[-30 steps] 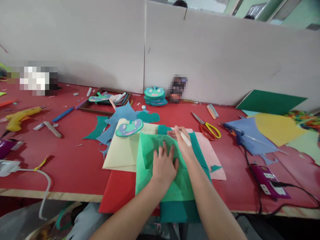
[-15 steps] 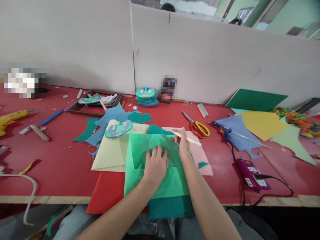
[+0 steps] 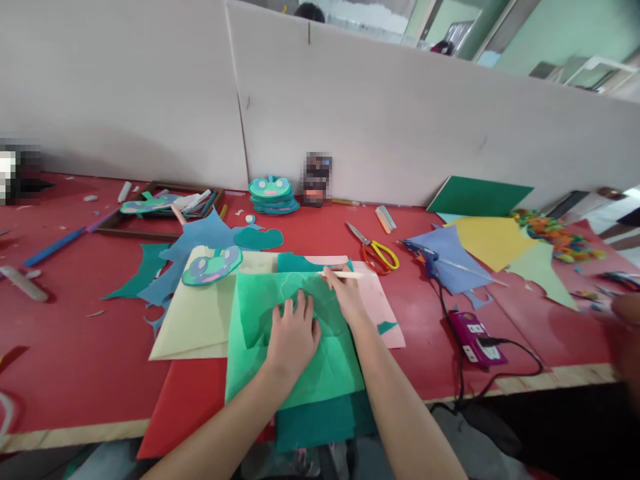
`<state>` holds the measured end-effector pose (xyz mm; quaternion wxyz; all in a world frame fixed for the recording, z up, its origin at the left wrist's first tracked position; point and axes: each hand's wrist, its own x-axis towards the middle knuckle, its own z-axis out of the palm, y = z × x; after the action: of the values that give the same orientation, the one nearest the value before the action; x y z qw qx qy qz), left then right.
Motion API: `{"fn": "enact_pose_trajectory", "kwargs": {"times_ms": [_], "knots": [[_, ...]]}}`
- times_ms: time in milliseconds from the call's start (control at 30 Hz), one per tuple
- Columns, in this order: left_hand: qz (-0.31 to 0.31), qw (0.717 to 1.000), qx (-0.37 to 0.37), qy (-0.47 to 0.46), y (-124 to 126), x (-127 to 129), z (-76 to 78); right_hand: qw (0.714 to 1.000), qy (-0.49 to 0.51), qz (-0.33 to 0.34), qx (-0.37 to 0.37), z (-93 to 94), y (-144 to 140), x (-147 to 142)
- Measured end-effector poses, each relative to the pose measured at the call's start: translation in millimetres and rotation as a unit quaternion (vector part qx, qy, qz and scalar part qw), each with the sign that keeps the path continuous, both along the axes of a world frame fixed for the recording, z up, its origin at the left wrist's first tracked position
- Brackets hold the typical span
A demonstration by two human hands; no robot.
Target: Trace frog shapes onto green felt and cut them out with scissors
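A light green felt-like sheet (image 3: 320,377) lies at the table's front edge, with a pale curved outline near its top. My left hand (image 3: 294,330) rests flat on the sheet, fingers spread just below that outline. My right hand (image 3: 346,293) pinches a slim white pen (image 3: 353,274), its tip near the sheet's upper right part. Beneath are a teal sheet (image 3: 320,427), a pale yellow sheet (image 3: 193,327) and a pink sheet (image 3: 383,307). A teal and purple face-shaped cutout (image 3: 213,267) sits on the yellow sheet, left of my hands.
Behind stand a stack of cutouts (image 3: 273,197) and a phone (image 3: 317,179). Scissors (image 3: 375,248), a blue glue gun (image 3: 425,257) and a purple power strip (image 3: 475,339) with cables lie right. A brown tray (image 3: 113,230) is left. Another person's blurred arm (image 3: 630,333) enters at right.
The view has turned right, so everything shifts left. My right hand has tilted the pen to nearly level. My left hand stays on the green sheet. Another person's arm has appeared at right.
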<state>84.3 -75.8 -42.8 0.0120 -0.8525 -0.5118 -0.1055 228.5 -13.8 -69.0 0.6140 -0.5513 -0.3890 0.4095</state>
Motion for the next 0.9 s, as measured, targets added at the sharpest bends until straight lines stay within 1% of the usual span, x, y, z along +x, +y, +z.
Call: {"fn": "enact_pose_trajectory", "kwargs": {"times_ms": [200, 433, 633, 800, 900], "knots": [[0.001, 1.000, -0.020, -0.023, -4, -3, -2.4, 0.997, -0.073, -0.004, 0.005, 5.1, -5, -3], [-0.002, 0.998, -0.046, -0.044, -5, -6, -1.6, 0.997, -0.078, -0.009, -0.006, 9.5, -8, -6], [-0.008, 0.996, -0.066, -0.063, -12, -8, -2.5, 0.995, -0.097, -0.017, -0.017, 14.9, -9, -5], [-0.005, 0.996, -0.067, -0.063, -13, -7, -4.8, 0.991, -0.131, 0.008, -0.011, 17.3, -11, -4], [-0.006, 0.996, -0.061, -0.061, -13, -6, -6.3, 0.991, -0.130, 0.015, -0.012, 16.0, -12, -4]]}}
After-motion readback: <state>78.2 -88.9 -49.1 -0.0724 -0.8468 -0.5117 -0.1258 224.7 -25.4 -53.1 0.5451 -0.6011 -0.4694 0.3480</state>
